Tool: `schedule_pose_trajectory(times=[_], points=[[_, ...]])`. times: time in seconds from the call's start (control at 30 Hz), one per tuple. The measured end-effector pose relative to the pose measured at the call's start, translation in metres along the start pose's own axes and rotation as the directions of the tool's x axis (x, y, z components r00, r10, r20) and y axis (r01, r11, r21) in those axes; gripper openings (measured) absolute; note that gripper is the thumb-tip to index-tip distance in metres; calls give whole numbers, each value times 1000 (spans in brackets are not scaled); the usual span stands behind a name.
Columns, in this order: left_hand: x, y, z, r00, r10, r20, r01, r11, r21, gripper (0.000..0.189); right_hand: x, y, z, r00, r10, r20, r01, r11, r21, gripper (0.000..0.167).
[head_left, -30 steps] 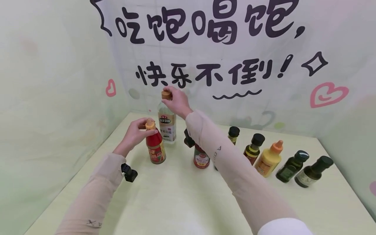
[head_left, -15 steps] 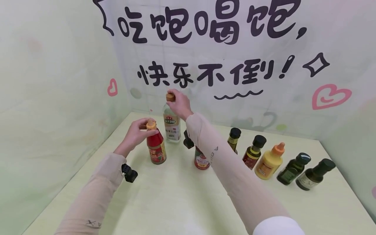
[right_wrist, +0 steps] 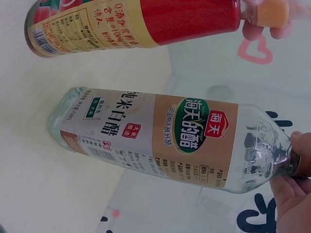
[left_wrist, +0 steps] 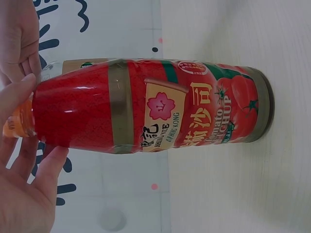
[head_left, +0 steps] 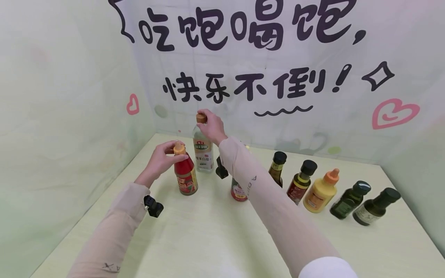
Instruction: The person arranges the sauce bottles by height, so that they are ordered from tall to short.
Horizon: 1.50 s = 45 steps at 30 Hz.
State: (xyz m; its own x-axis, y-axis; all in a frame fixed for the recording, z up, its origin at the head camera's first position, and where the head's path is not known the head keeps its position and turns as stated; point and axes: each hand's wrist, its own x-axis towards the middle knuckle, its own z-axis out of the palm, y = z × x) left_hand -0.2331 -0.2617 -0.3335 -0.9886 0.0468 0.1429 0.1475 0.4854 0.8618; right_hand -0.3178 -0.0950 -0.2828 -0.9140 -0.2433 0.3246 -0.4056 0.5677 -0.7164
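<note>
My left hand (head_left: 160, 159) grips the neck of a red ketchup bottle (head_left: 186, 178), just under its orange cap. The ketchup bottle stands upright on the table, and its tomato label faces the left wrist view (left_wrist: 194, 107). Close behind it and slightly right is a clear glass bottle of white vinegar (head_left: 203, 154) with a brown cap. The fingers and thumb of my right hand (head_left: 213, 127) hold that bottle at its cap and neck. In the right wrist view the vinegar bottle (right_wrist: 189, 141) shows its tan and white label, with the ketchup bottle (right_wrist: 194, 19) beside it.
A red-labelled bottle (head_left: 239, 192) is partly hidden by my right forearm. Farther right stand two black-capped sauce bottles (head_left: 301, 181), a yellow squeeze bottle (head_left: 320, 194) with an orange tip, and two dark green bottles (head_left: 350, 200). Cloth walls (head_left: 222, 127) border the table.
The vinegar bottle, held in my right hand, has shifted a little to the right and then slightly down. My left hand and the ketchup bottle have stayed in place.
</note>
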Motion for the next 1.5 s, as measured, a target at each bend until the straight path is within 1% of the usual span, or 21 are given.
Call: schedule_pose_trajectory(times=[0.3, 0.6, 0.8, 0.97, 1.1, 1.33, 1.5], points=[[1, 3, 3, 1000, -28, 5, 28, 1000, 4, 44, 1, 1, -4, 998, 58, -1, -57, 993, 105, 45], [4, 3, 6, 1000, -27, 5, 27, 1000, -10, 46, 2, 7, -6, 996, 88, -9, -84, 968, 237, 47], [6, 2, 9, 1000, -31, 2, 31, 999, -7, 44, 5, 10, -7, 995, 95, 33, -100, 963, 250, 48], [7, 2, 8, 1000, -6, -4, 6, 1000, -11, 44, 5, 7, -12, 993, 88, 75, -104, 964, 246, 50], [8, 2, 7, 1000, 1, -5, -1, 1000, -12, 44, 5, 4, -18, 991, 84, 99, -107, 962, 251, 53], [11, 2, 4, 1000, -17, 7, 17, 1000, -16, 46, 7, -1, -31, 989, 77, 126, -108, 957, 268, 60], [13, 3, 2, 1000, -12, -2, 12, 1000, -5, 48, 7, -8, -43, 986, 61, 154, -104, 951, 291, 64]])
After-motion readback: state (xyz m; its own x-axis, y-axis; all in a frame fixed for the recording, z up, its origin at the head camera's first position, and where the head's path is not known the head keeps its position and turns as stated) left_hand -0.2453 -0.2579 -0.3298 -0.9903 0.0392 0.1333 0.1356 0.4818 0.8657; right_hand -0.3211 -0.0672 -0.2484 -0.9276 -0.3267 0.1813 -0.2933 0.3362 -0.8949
